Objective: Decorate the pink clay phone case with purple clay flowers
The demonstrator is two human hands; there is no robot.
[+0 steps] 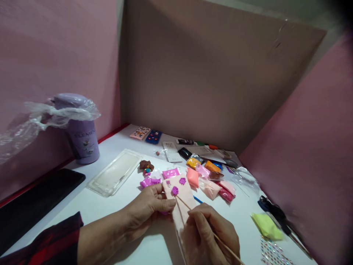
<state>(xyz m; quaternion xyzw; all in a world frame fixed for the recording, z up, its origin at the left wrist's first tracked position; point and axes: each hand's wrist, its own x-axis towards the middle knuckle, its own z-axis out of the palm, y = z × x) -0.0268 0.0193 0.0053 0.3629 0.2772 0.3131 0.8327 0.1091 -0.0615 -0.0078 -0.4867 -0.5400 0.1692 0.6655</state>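
Observation:
My left hand (150, 204) grips a phone case (183, 200) coated in pale pink clay by its left edge, thumb on the front. Two purple clay flowers (175, 190) sit near its top, beside a small purple-filled square at the upper left corner. My right hand (212, 232) pinches a thin wooden skewer (183, 201), whose tip meets or nearly meets the lower edge of the nearer flower. That hand hides the lower part of the case. Purple clay packets (150, 182) lie just behind my left hand, and a blue stick (198, 199) shows behind the case.
Coloured clay packets (212, 166) are heaped behind the case. A clear plastic tray (117, 173), a black phone-like slab (41, 206) and a purple tumbler (82, 140) stand left. At right lie scissors (281, 221), a yellow packet (267, 226) and a gem sheet (275, 252).

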